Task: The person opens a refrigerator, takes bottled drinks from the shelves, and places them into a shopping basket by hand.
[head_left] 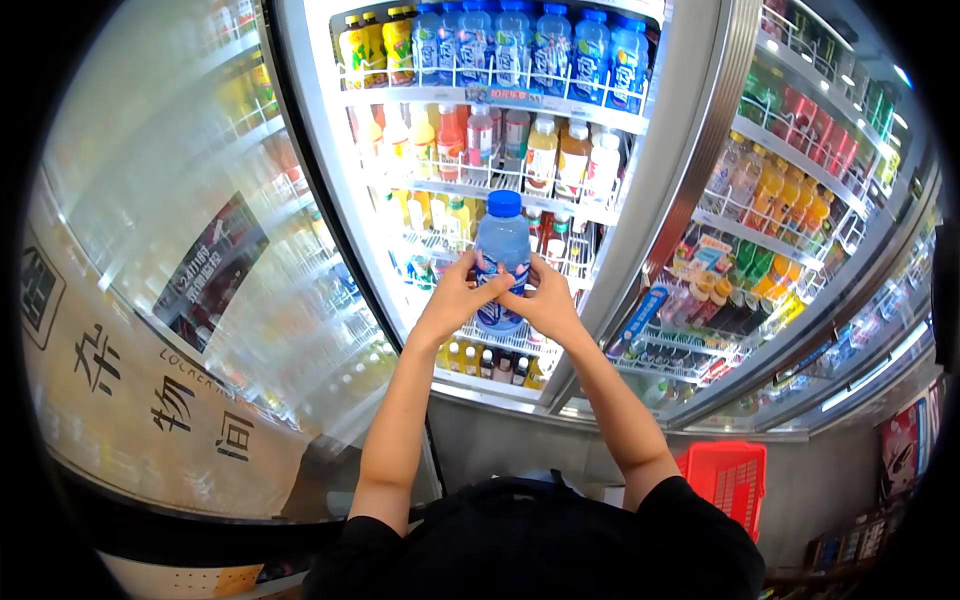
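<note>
Both my hands are wrapped round one drink bottle (503, 240), a clear blue one with a blue cap and a printed label. It is held upright in front of the open fridge shelves. My left hand (458, 297) grips its left side, and my right hand (546, 300) grips the right side, with the thumbs meeting across the label. The bottle's middle is partly covered by my fingers. Similar blue-capped bottles (512, 45) stand in a row on the top shelf, beside yellow bottles (398, 48).
An open glass door (190, 200) stands at the left. Wire-fronted shelves (400, 97) hold rows of juice bottles. Closed fridge doors with drinks (770, 200) continue on the right. A red shopping basket (725, 450) sits on the floor (820, 480) at the lower right.
</note>
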Demonstrator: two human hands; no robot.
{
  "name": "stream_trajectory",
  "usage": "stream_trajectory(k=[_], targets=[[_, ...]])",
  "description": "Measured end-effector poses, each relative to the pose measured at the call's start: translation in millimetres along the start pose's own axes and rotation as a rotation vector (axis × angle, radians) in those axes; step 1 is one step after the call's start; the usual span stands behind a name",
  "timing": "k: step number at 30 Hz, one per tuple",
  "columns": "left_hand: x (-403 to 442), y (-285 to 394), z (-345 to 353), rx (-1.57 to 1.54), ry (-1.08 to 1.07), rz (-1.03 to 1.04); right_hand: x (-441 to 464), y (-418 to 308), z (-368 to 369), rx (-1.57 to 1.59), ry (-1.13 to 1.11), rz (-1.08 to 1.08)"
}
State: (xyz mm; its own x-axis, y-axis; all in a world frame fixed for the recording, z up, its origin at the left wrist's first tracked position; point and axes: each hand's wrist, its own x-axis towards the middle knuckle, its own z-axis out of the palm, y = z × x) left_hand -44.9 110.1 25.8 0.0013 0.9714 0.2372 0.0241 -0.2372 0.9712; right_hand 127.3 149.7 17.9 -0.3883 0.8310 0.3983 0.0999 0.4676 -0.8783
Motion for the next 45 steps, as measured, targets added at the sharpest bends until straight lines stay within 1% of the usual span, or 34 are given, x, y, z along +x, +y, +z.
stream_trajectory(k=[1, 2, 3, 6, 7, 8, 9, 10, 11, 13, 14, 15, 17, 19, 20, 21, 22, 23, 24, 26, 28, 29, 30, 31, 32, 35, 36, 37, 39, 40, 43, 44, 45], targets=[[6, 9, 1, -0.049, -0.067, -0.014, 7, 1, -5, 0.074, -0.023, 0.024], [20, 3, -6, 0.054, -0.118, -0.018, 18, 6, -11, 0.130, -0.025, -0.029], [29, 7, -5, 0.060, -0.113, -0.001, 25, 6, -18, 0.144, -0.002, -0.051], [58, 14, 2, 0.214, -0.139, 0.169, 50, -1, -39, 0.229, 0.000, -0.022], [66, 16, 4, 0.213, -0.137, 0.172, 56, -7, -45, 0.260, 0.016, 0.000], [72, 18, 5, 0.262, -0.146, 0.186, 69, 11, -49, 0.276, 0.020, -0.029], [80, 21, 6, 0.314, -0.154, 0.203, 78, 14, -52, 0.275, 0.018, -0.034], [89, 17, 7, 0.353, -0.105, 0.264, 86, 15, -53, 0.348, 0.017, -0.020], [98, 17, 6, 0.358, -0.108, 0.265, 94, 15, -53, 0.425, 0.019, -0.002], [112, 18, 2, 0.499, -0.015, 0.359, 108, 15, -48, 0.457, 0.020, -0.028], [117, 18, -1, 0.541, 0.040, 0.368, 115, 15, -46, 0.388, 0.010, -0.060], [124, 18, -6, 0.544, 0.034, 0.371, 125, 14, -44, 0.316, 0.000, -0.096], [138, 17, -17, 0.585, 0.206, 0.425, 146, 12, -34, 0.368, -0.013, -0.127], [150, 31, -26, 0.579, 0.244, 0.424, 172, 9, -25, 0.330, -0.021, -0.243], [157, 38, -30, 0.520, 0.304, 0.464, 185, 4, -19, 0.279, 0.036, -0.322], [165, 43, -37, 0.467, 0.361, 0.501, 199, -1, -15, 0.288, 0.033, -0.322], [178, 47, -45, 0.439, 0.390, 0.534, 217, -9, -14, 0.032, 0.106, -0.440], [190, 53, -57, 0.503, 0.429, 0.579, 234, -17, -14, -0.229, 0.181, -0.553], [203, 62, -69, 0.548, 0.438, 0.596, 247, -32, -11, -0.255, 0.226, -0.580], [231, 76, -87, 0.586, 0.444, 0.609, 274, -54, -10, -0.235, 0.231, -0.601], [264, 91, -103, 0.468, 0.439, 0.755, 307, -64, -6, -0.210, 0.243, -0.624], [279, 99, -112, 0.471, 0.434, 0.759, 326, -67, -4, -0.231, 0.287, -0.681], [294, 106, -120, 0.551, 0.475, 0.794, 344, -70, -2, -0.251, 0.332, -0.737], [308, 112, -128, 0.631, 0.514, 0.828, 358, -73, 1, -0.249, 0.340, -0.736], [320, 116, -132, 0.629, 0.537, 0.874, 371, -74, 4, -0.228, 0.357, -0.760], [345, 124, -145, 0.628, 0.530, 0.824, 403, -75, 12, -0.207, 0.367, -0.776], [354, 121, -149, 0.643, 0.578, 0.837, 412, -73, 14, -0.267, 0.402, -0.813], [363, 118, -153, 0.641, 0.578, 0.835, 420, -71, 16, -0.327, 0.438, -0.851], [376, 113, -161, 0.572, 0.581, 0.910, 431, -67, 21, -0.331, 0.446, -0.859], [381, 112, -164, 0.571, 0.581, 0.906, 436, -66, 23, -0.332, 0.455, -0.868], [380, 109, -169, 0.573, 0.586, 0.857, 444, -62, 28, -0.351, 0.455, -0.884], [379, 110, -169, 0.561, 0.580, 0.815, 444, -61, 29, -0.315, 0.390, -0.838], [379, 110, -170, 0.548, 0.574, 0.776, 445, -62, 30, -0.315, 0.382, -0.837]])
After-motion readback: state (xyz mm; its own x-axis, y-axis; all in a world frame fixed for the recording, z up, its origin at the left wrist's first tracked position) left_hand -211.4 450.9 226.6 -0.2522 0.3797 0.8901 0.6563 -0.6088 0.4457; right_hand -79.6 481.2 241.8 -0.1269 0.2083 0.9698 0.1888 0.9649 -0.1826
